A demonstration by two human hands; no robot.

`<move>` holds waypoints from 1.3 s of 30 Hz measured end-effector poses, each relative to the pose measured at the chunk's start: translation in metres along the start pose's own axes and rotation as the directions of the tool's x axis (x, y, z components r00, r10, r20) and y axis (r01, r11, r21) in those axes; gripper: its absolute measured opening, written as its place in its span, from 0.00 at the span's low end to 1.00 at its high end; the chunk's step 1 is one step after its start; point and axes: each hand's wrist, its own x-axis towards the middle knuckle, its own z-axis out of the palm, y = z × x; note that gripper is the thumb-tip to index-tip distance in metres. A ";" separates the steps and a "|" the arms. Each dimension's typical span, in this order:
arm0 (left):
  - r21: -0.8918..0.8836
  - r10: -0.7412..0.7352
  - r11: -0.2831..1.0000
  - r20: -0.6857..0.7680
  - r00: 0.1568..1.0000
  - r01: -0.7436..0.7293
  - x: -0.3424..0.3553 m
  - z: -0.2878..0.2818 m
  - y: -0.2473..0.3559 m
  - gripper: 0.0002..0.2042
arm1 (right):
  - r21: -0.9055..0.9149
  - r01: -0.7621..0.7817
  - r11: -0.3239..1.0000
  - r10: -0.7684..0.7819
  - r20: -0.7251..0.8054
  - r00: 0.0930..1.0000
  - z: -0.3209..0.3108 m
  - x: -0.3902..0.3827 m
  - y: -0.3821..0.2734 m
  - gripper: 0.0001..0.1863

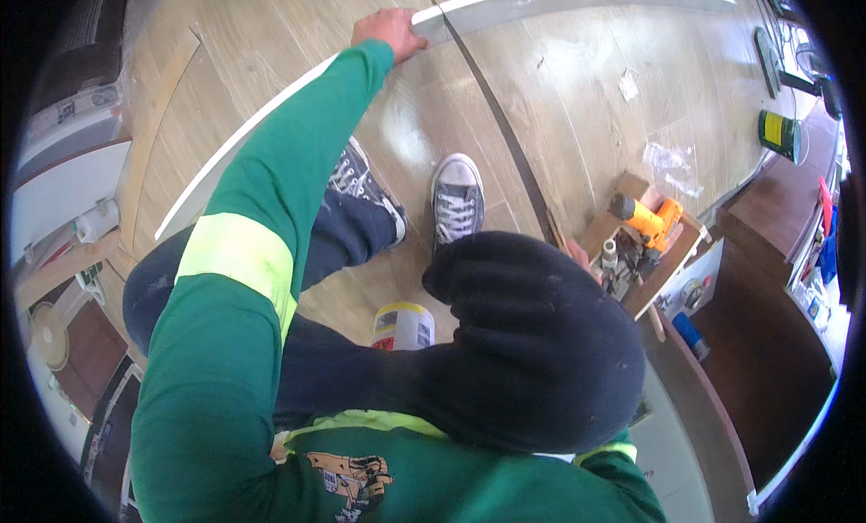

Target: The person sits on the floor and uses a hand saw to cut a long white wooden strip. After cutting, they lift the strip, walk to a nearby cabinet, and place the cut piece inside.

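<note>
At the far left, shelving and boxes [68, 176] crowd the edge of the wooden floor [577, 99]. A long white trim board [271, 126] lies on that floor, its long axis running from near left up to far right, bending with the lens. The left hand [388, 32], at the end of a green sleeve with a yellow band, rests on the board's near edge roughly midway along it, fingers folded over and pressing down, so the board lies directly under and beyond that hand. Two grey sneakers [456, 198] stand just near of the board. A thin dark strip [505, 135] crosses the board beside the left hand and slants back toward the near right, where it meets the right hand [582, 257]. That hand is almost wholly hidden behind a dark padded sleeve, and its grip cannot be told. A white can [403, 326] stands below the shoes. Further right, an orange power tool [649, 221] sits on a wooden box.
</note>
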 end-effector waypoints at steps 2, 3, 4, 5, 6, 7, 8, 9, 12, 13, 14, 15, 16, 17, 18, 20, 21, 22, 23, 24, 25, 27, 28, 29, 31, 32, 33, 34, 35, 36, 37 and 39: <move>0.020 -0.042 0.999 0.012 0.999 0.042 -0.002 -0.004 -0.002 0.26 | 0.002 -0.051 0.999 0.051 0.015 0.999 0.003 0.028 -0.046 0.24; 0.016 -0.030 0.999 -0.020 0.999 0.030 0.001 -0.006 -0.001 0.26 | 0.024 0.070 0.997 -0.070 -0.023 0.997 0.023 0.064 -0.053 0.23; 0.007 -0.022 1.000 -0.041 0.999 0.022 -0.003 -0.002 0.000 0.26 | 0.038 0.183 0.982 -0.181 -0.054 0.982 0.042 0.099 -0.061 0.22; -0.008 0.005 1.000 -0.058 0.998 -0.005 -0.002 0.002 0.007 0.26 | 0.048 0.197 0.979 -0.193 -0.072 0.979 0.055 0.133 -0.078 0.21; -0.004 0.006 1.000 -0.060 0.998 -0.006 0.001 0.000 0.013 0.25 | 0.068 0.225 0.972 -0.218 -0.090 0.972 0.063 0.159 -0.091 0.21; 0.004 -0.008 1.000 -0.054 0.998 0.008 -0.001 -0.001 0.014 0.25 | 0.061 0.248 0.967 -0.241 -0.100 0.965 0.069 0.164 -0.097 0.21; 0.011 -0.018 1.000 -0.049 0.999 0.019 -0.003 -0.001 0.014 0.24 | 0.054 0.270 0.961 -0.263 -0.112 0.958 0.074 0.166 -0.102 0.20; 0.006 -0.014 1.000 -0.049 0.999 0.015 -0.004 0.000 0.012 0.24 | 0.039 0.294 0.955 -0.287 -0.124 0.950 0.074 0.169 -0.105 0.20; -0.002 -0.005 1.000 -0.051 0.999 0.005 -0.005 -0.002 0.006 0.23 | 0.014 0.354 0.935 -0.346 -0.176 0.922 0.067 0.116 -0.055 0.22; 0.006 -0.030 1.000 -0.050 0.998 0.030 -0.009 -0.001 -0.002 0.23 | 0.015 0.096 0.995 -0.095 -0.033 0.995 0.047 0.077 -0.063 0.23; 0.010 -0.042 0.999 -0.044 0.998 0.043 -0.014 0.000 -0.003 0.22 | 0.069 -0.117 0.991 0.117 0.005 0.993 0.034 0.043 -0.053 0.25; -0.005 -0.021 1.000 -0.038 0.999 0.021 -0.010 -0.001 0.005 0.22 | 0.083 0.034 0.996 -0.035 0.011 0.999 0.023 0.018 -0.005 0.25; -0.020 -0.001 1.000 -0.032 0.999 0.001 -0.006 -0.003 0.014 0.22 | 0.078 0.064 0.995 -0.065 0.010 0.998 0.022 0.005 0.042 0.26; -0.027 0.014 1.000 -0.022 1.000 -0.014 -0.004 -0.001 0.019 0.23 | 0.077 0.095 0.993 -0.097 0.016 0.995 0.022 -0.003 0.070 0.26; -0.005 -0.018 1.000 -0.030 0.999 0.018 -0.011 0.003 0.011 0.23 | 0.062 0.014 0.998 -0.017 0.044 0.999 0.014 0.001 0.036 0.26; 0.030 -0.056 0.998 -0.062 0.997 0.058 -0.014 0.004 0.005 0.23 | 0.004 -0.217 0.976 0.216 0.106 0.971 0.013 0.037 -0.051 0.27; 0.017 -0.052 0.998 -0.055 0.997 0.053 -0.011 0.001 0.008 0.23 | 0.020 0.152 0.988 -0.151 -0.071 0.986 0.039 0.070 -0.047 0.26; 0.004 -0.039 0.999 -0.044 0.998 0.040 -0.009 0.001 0.012 0.23 | 0.060 0.166 0.984 -0.163 -0.055 0.985 0.051 0.111 -0.064 0.23; -0.004 -0.022 1.000 -0.033 0.999 0.022 -0.007 0.001 0.017 0.23 | 0.027 0.206 0.978 -0.203 -0.094 0.975 0.061 0.147 -0.082 0.22; 0.015 -0.013 1.000 -0.048 0.999 0.014 -0.006 0.002 0.018 0.23 | 0.000 0.248 0.969 -0.246 -0.120 0.962 0.067 0.166 -0.094 0.21; 0.030 -0.013 0.999 -0.061 0.998 0.015 -0.006 0.002 0.013 0.23 | 0.022 0.260 0.965 -0.257 -0.100 0.961 0.067 0.165 -0.100 0.21; 0.033 -0.012 0.999 -0.063 0.998 0.014 -0.003 0.000 0.010 0.23 | 0.053 0.287 0.956 -0.283 -0.070 0.956 0.062 0.159 -0.106 0.20; 0.020 -0.016 1.000 -0.041 0.999 0.017 -0.005 -0.001 0.010 0.24 | 0.035 0.266 0.963 -0.263 -0.080 0.962 0.061 0.143 -0.083 0.21; 0.009 -0.027 1.000 -0.028 0.999 0.028 -0.005 -0.004 0.007 0.24 | 0.042 0.209 0.977 -0.205 -0.077 0.976 0.053 0.112 -0.069 0.23; -0.008 -0.034 0.999 -0.017 0.999 0.034 -0.003 -0.004 -0.008 0.25 | -0.013 -0.045 0.999 0.045 0.004 0.999 0.028 0.043 -0.049 0.27; -0.033 0.004 0.999 0.000 1.000 -0.004 0.003 -0.001 -0.001 0.25 | -0.009 -0.085 0.996 0.085 0.014 0.996 0.015 0.017 -0.026 0.27; -0.030 -0.003 1.000 0.004 1.000 0.003 0.002 -0.001 -0.001 0.26 | 0.008 -0.069 0.998 0.068 0.065 0.996 0.004 0.008 -0.028 0.27; -0.026 -0.012 1.000 0.009 1.000 0.012 0.000 -0.005 -0.001 0.26 | 0.016 -0.070 0.997 0.069 0.096 0.993 -0.002 0.005 -0.029 0.27; -0.021 -0.022 1.000 0.014 1.000 0.022 -0.003 -0.005 -0.002 0.26 | 0.018 -0.083 0.996 0.080 0.105 0.991 -0.002 0.011 -0.029 0.27; -0.012 -0.037 0.999 0.016 0.999 0.037 -0.010 0.002 -0.006 0.26 | 0.049 -0.158 0.986 0.151 0.120 0.981 0.002 0.015 -0.031 0.27; -0.004 -0.041 0.999 -0.006 0.999 0.041 -0.009 0.005 -0.008 0.26 | 0.035 -0.018 0.999 0.016 0.053 0.998 0.019 0.041 -0.046 0.27; 0.001 -0.025 1.000 -0.025 0.999 0.025 0.004 -0.002 0.001 0.26 | -0.008 0.221 0.975 -0.221 -0.071 0.973 0.055 0.119 -0.068 0.25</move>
